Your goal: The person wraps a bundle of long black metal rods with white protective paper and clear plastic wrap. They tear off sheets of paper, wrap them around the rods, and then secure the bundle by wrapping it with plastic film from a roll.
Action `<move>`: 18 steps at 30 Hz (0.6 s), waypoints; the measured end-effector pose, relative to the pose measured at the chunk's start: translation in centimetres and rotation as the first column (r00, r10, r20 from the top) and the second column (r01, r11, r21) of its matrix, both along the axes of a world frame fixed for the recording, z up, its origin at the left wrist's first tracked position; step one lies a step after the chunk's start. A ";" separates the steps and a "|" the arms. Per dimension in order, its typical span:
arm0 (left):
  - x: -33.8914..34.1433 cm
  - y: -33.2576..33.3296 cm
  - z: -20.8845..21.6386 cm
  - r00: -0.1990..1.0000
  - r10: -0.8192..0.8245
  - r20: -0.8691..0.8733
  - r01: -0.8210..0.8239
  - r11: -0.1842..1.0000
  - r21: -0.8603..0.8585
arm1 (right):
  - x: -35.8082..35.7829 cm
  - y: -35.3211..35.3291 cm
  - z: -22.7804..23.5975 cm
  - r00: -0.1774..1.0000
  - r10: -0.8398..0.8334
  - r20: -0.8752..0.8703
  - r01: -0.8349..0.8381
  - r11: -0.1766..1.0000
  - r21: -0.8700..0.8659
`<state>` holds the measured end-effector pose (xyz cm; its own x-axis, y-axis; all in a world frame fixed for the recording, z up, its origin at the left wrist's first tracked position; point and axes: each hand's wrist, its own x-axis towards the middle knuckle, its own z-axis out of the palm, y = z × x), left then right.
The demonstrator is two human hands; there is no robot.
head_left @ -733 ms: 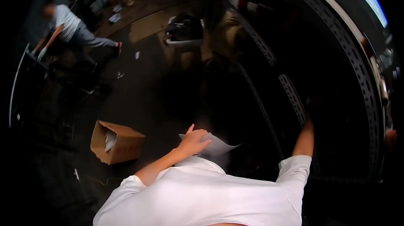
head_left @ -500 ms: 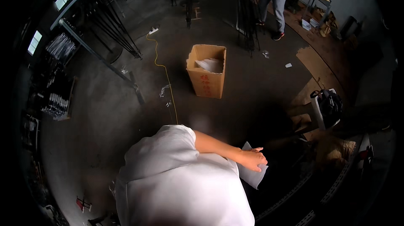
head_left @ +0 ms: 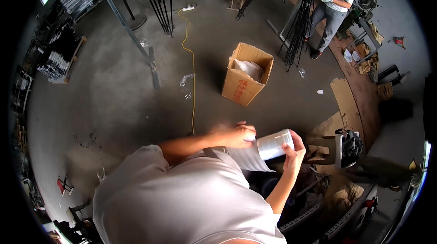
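One clear roll (head_left: pixel 272 145) is in the right hand (head_left: pixel 295 151), grip pinching its right end. Left hand (head_left: pixel 234 135), blurred, is at a white sheet (head_left: pixel 250 160) beside the roll; its grip cannot be determined

Setting: an industrial workshop, its bare grey concrete floor (head_left: pixel 114 107) marking the trade
Rods: long, thin black rods (head_left: pixel 298 32) bunched upright
Pallet: a light wooden pallet (head_left: pixel 75 58) stacked with dark and silvery pieces
Power: a yellow cable (head_left: pixel 194 85) trailing across the floor
Worker: a person (head_left: pixel 331 10) in white gloves
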<state>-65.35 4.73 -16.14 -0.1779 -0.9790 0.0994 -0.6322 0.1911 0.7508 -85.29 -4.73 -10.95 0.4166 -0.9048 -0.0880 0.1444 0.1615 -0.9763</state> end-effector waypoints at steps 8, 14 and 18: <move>15.6 10.8 -1.7 0.896 0.389 -0.215 -0.387 0.920 0.054 | 19.5 3.5 -1.7 0.939 0.331 0.097 -0.344 0.914 0.216; 23.3 13.3 1.9 0.849 0.515 -0.118 -0.516 0.856 0.026 | 31.2 5.6 0.7 0.894 0.433 0.113 -0.445 0.886 0.131; 27.2 12.0 4.6 0.798 0.584 -0.149 -0.602 0.785 -0.147 | 36.9 4.8 1.4 0.821 0.397 0.410 -0.504 0.842 0.194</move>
